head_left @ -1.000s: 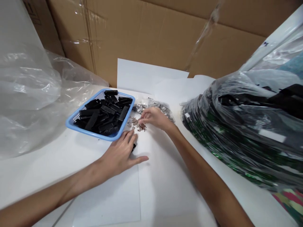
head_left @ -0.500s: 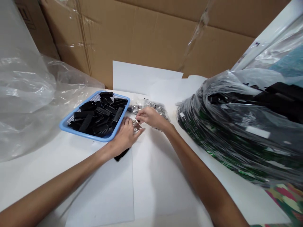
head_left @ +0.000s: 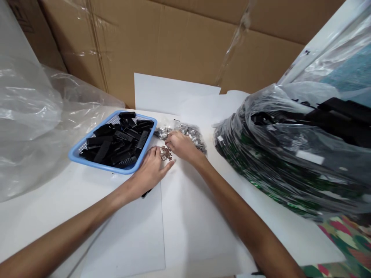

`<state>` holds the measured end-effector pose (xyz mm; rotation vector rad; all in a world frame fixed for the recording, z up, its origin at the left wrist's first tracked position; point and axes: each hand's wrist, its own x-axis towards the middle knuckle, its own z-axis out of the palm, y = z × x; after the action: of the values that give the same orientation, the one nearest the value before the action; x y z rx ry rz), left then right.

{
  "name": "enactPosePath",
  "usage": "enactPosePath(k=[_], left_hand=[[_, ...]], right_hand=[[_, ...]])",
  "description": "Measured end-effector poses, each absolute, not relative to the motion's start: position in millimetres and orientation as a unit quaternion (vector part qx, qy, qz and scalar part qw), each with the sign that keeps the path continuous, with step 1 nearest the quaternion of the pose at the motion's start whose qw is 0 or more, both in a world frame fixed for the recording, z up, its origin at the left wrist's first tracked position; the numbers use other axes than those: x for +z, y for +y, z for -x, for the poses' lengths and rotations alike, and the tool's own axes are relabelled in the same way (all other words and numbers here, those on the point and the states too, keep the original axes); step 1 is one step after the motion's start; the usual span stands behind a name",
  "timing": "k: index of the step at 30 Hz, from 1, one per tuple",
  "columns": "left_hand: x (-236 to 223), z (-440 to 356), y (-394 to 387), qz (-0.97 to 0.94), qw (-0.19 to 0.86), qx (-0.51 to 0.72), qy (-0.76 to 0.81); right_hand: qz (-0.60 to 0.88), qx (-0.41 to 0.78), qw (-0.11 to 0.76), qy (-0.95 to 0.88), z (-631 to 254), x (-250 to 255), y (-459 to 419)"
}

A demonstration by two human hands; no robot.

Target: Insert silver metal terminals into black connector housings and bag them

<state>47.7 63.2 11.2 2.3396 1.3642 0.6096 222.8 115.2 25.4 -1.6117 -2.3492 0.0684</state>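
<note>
While a black piece (head_left: 146,194) peeks from beneath it on the desk (head_left: 49,200), the left hand (head_left: 150,168) lies palm down, thumb spread wide. Just beside its fingers sit coppery metal pieces (head_left: 166,154). Beyond them, the right hand (head_left: 181,146) keeps its fingertips narrow; I cannot tell whether they grip anything. Bagged metal parts (head_left: 194,134) lie behind.
</note>
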Motion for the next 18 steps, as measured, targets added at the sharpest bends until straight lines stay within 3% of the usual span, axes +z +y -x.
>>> enactPosePath(k=[18], left_hand=[[-8.2, -60.0, 93.9, -0.814, 0.163, 0.257, 0.495]], right_hand=[[0.557, 0.022, 0.099, -0.825, -234.7, 49.7, 106.6]])
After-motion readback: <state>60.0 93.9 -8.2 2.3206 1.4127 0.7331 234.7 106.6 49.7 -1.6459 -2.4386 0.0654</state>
